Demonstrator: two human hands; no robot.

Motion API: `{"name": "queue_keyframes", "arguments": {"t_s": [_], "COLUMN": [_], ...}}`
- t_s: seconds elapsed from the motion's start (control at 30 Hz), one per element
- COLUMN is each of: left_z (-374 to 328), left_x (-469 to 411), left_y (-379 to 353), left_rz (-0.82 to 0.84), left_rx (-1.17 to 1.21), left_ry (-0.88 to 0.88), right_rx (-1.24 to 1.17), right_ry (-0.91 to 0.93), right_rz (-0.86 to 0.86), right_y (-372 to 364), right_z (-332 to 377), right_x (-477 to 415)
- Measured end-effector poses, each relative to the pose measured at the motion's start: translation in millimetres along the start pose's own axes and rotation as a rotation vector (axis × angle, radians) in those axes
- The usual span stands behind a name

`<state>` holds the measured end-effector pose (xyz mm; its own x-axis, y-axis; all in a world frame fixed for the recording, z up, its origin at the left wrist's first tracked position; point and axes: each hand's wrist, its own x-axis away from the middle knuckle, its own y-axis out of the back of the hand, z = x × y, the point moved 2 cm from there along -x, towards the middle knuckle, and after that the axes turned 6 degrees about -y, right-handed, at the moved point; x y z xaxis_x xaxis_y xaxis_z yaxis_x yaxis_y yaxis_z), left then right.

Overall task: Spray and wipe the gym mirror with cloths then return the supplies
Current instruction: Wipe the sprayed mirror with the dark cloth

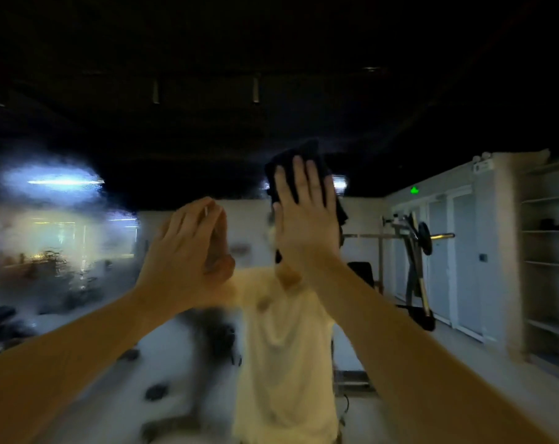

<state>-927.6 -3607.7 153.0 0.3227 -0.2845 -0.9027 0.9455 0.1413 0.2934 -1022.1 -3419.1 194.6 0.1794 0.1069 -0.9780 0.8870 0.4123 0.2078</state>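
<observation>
The gym mirror point(79, 251) fills the view; its left half is fogged and streaked, its right half reflects the room sharply. My right hand point(304, 216) is raised with straight fingers, pressing a dark cloth point(307, 158) flat against the glass at head height. My left hand point(188, 248) is also up, fingers straight, its tips touching the mirror beside its own reflection; it holds nothing. A person in a pale shirt point(284, 347) shows in the reflection behind my arms. No spray bottle is in view.
Reflected on the right are a weight rack with a barbell point(419, 245), pale doors point(464, 267) and open shelves point(547, 235). Dark gym equipment shows blurred at the lower left. The ceiling is dark.
</observation>
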Motion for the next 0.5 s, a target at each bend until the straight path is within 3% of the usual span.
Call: {"name": "queue_keyframes", "arguments": {"t_s": [0.13, 0.23, 0.33, 0.5], "left_z": [9.7, -0.2, -17.6, -45.0], "left_x": [9.0, 7.8, -2.5, -13.6], "left_y": [-4.4, -10.9, -20.2, -43.6], "left_rz": [-0.074, -0.096, -0.099, -0.092], "left_rx": [0.018, 0.002, 0.003, -0.072], "left_ry": [0.09, 0.107, 0.089, 0.117], "right_rx": [-0.019, 0.017, 0.126, 0.113], "right_ry": [0.258, 0.352, 0.233, 0.008], "right_rz": [0.046, 0.077, 0.048, 0.0], "right_y": [-3.8, -0.6, 8.4, 25.1], "right_z": [45.0, 26.3, -28.6, -143.7], "right_x": [7.2, 6.3, 0.3, -2.4]}}
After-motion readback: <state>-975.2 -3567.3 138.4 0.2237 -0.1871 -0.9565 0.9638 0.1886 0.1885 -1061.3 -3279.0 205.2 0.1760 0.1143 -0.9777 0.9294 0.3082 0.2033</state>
